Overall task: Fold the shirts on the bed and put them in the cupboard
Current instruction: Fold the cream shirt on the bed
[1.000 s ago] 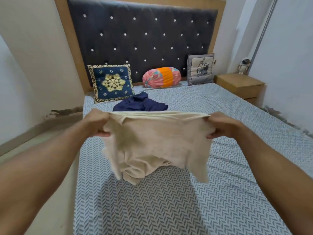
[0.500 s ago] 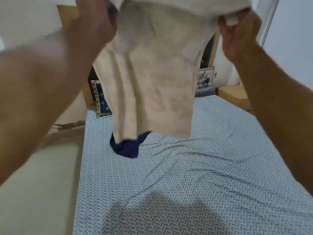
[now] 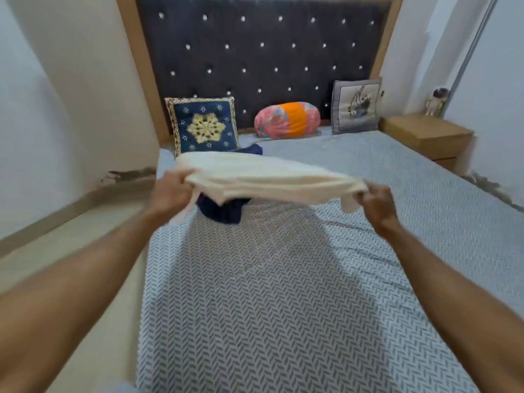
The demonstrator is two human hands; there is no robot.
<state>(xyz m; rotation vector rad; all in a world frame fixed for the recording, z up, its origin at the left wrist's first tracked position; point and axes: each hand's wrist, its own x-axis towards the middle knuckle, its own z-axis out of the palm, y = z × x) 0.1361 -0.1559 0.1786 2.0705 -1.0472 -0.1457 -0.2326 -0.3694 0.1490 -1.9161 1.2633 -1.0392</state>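
The cream shirt (image 3: 266, 177) is motion-blurred, so its collar and sleeves can't be made out. It covers most of the navy shirt (image 3: 224, 211) at 12 o'clock. Both forearms get cut off by the bottom edge, and the headboard (image 3: 263, 52) by the top.

A wide stretch of patterned bed (image 3: 283, 307) lies open between the two outstretched arms. Farther up, a cream shirt (image 3: 263, 177) is held spread above the bed, with a dark blue shirt (image 3: 224, 211) lying beneath it. Three cushions (image 3: 287, 119) are lined along the headboard (image 3: 255, 52). A wooden nightstand (image 3: 425, 136) stands just beside the bed's right edge.
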